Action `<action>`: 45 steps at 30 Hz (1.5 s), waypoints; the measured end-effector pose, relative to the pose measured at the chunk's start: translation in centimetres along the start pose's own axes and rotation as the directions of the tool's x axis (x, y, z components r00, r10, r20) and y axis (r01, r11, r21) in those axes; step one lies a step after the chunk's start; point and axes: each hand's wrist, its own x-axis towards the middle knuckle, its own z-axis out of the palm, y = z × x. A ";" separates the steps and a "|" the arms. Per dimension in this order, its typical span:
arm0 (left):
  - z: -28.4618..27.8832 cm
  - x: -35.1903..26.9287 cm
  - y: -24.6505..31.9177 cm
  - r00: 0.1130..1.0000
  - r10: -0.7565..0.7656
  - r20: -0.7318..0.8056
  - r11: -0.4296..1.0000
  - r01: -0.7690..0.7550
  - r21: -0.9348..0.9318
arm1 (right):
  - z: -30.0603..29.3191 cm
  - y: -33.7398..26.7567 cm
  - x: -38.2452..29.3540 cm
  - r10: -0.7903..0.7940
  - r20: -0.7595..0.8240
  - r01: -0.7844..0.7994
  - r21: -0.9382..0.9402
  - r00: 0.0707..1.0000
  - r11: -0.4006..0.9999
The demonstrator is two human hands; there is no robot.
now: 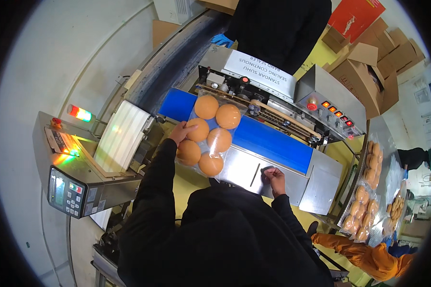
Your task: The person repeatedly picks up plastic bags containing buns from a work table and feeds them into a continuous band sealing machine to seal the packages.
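A clear plastic bag (215, 150) of several round golden buns lies across the blue conveyor belt (273, 141) and the steel ledge in front of it. Its far edge reaches the band of a continuous band sealer (249, 77); whether the band grips it cannot be seen. My left hand (181, 132) holds the bag's left side, thumb over a bun. Above the steel ledge (291, 186), right of a dark slot, my right hand (275, 180) has its fingers curled together with nothing visible in them.
At left stands a machine with a keypad panel (65, 192), a white belt (120, 134) and a lit signal lamp (79, 113). A person in black (276, 32) is behind the sealer. Bagged buns (361, 211) cover a table at right, near a person in orange (373, 256). Cardboard boxes (359, 79) stand beyond.
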 end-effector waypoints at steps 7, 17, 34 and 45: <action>-2.2 -2.0 0.4 0.999 -0.049 0.023 0.973 0.053 -0.224 | 1.4 0.1 0.5 -0.016 0.065 0.012 0.065 0.998 0.998; 0.9 -20.3 -9.0 0.935 -0.085 -0.344 0.651 -0.209 -0.730 | 8.1 -1.5 1.8 -0.285 0.343 0.336 -0.098 0.895 0.937; -29.1 -52.3 -26.4 -0.583 -0.249 -0.774 0.967 -0.099 -0.236 | 12.0 -3.3 2.8 -0.126 0.531 0.249 -0.168 0.838 0.954; -5.4 -21.5 -29.1 0.744 -0.558 -0.366 0.829 0.486 -0.276 | -3.0 -6.0 1.2 -0.161 -0.073 0.135 -0.279 0.984 0.951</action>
